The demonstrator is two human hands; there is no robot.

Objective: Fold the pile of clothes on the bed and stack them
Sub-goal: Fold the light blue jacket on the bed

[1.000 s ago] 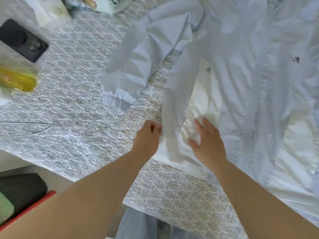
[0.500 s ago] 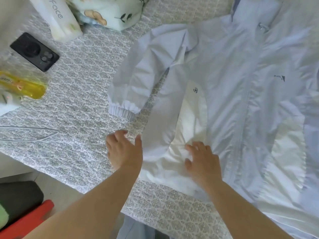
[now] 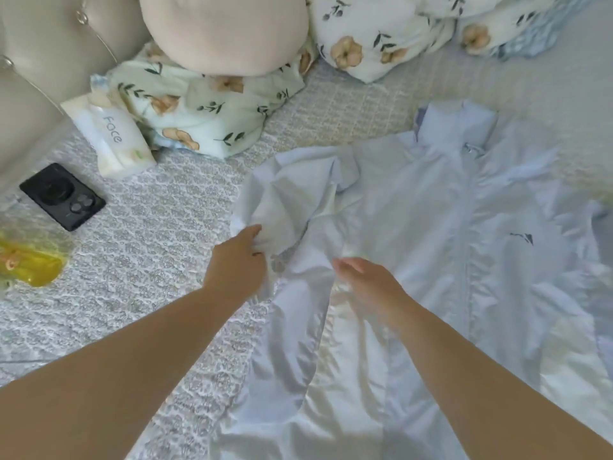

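Note:
A pale blue and white zip jacket lies spread front-up on the patterned bedspread, collar at the top. Its left sleeve is bunched up beside the body. My left hand grips the cuff end of that sleeve at the jacket's left edge. My right hand, blurred, hovers over or rests on the white side panel just right of the sleeve, fingers loosely extended, holding nothing that I can see.
A floral pillow and a beige cushion sit at the head of the bed, with more floral bedding at the top right. A tissue pack, a black phone and a yellow packet lie at the left.
The view has tilted up toward the pillows. My left hand moved from the bedspread onto the sleeve cuff and took hold of it; my right hand slid up along the white panel.

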